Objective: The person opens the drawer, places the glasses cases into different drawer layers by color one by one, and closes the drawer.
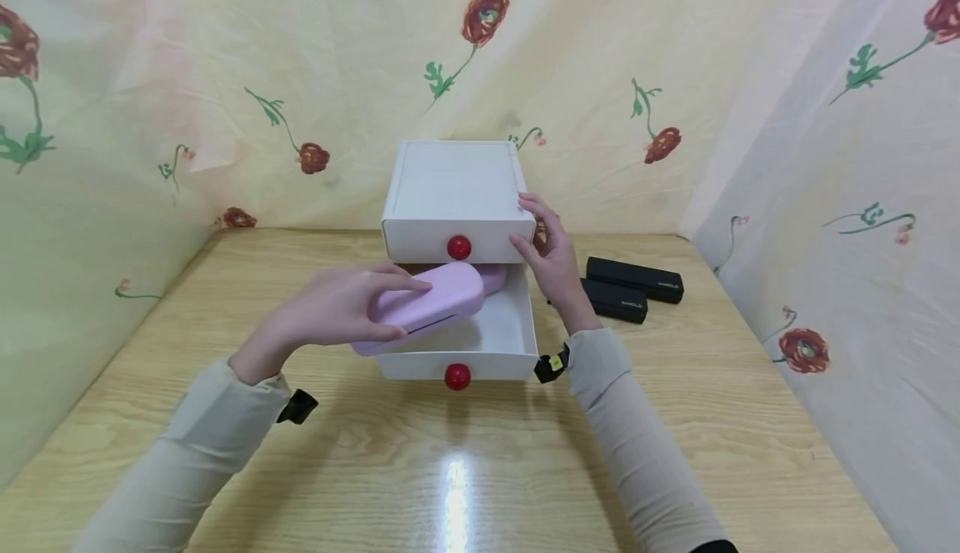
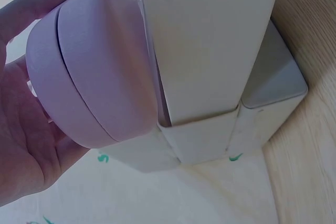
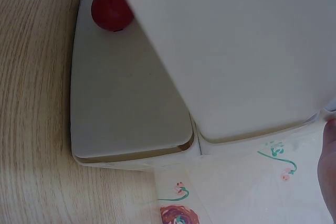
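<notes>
A lilac hard case (image 1: 431,303), rounded like a glasses case, is tilted over the pulled-out drawer (image 1: 517,319). My left hand (image 1: 330,307) grips it, thumb on the near side and fingers over the top. Up close in the left wrist view the case (image 2: 100,66) shows a seam and lies beside the drawer wall (image 2: 205,51). Another lilac thing (image 1: 492,276) sits deeper in the drawer, partly hidden. My right hand (image 1: 555,261) holds the front right corner of the white drawer cabinet (image 1: 457,178), its thumb on the front face.
Two black oblong cases (image 1: 633,278) lie on the wooden table right of the cabinet. Red round knobs (image 1: 459,247) stick out from the drawer fronts. In the right wrist view a closed drawer (image 3: 126,93) lies below the pulled-out one. Flowered cloth (image 1: 360,77) hangs behind.
</notes>
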`<state>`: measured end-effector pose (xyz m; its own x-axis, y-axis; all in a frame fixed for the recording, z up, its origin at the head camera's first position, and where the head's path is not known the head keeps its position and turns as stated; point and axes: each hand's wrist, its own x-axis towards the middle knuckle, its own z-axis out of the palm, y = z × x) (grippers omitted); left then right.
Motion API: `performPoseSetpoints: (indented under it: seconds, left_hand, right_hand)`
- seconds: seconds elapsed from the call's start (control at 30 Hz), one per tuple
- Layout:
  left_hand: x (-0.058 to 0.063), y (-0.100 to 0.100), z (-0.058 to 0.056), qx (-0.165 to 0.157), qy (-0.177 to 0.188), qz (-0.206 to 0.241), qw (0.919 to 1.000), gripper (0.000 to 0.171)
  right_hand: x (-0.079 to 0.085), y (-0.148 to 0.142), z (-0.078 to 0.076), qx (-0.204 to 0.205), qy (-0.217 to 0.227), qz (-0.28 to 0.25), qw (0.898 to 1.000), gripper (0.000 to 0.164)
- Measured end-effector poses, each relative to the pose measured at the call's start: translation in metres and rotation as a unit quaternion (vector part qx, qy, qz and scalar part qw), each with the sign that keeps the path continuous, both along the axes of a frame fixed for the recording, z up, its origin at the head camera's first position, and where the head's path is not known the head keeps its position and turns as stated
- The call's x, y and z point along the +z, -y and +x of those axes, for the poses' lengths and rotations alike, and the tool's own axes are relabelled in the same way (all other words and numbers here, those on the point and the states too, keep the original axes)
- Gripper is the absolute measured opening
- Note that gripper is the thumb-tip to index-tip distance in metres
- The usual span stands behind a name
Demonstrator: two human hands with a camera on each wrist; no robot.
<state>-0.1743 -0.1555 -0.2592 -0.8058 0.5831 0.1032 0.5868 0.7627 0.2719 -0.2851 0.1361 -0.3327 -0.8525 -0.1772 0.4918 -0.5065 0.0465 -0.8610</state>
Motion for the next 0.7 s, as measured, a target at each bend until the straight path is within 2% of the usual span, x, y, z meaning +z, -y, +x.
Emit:
performPoseSetpoints:
  seconds: [0.5,0.7]
  left_hand:
    - [0.002,-0.024,-0.011,-0.016,0.011,0.004,0.9998,0.056]
    - [-0.001,-0.03,-0.015,-0.034,-0.002,-0.001,0.9994,0.056]
  right_hand:
    - [0.001,-0.002,-0.002,0.0,0.024,0.0,1.0,0.05]
    - [0.0,-0.001,-0.002,0.001,0.012,0.003,1.0,0.05]
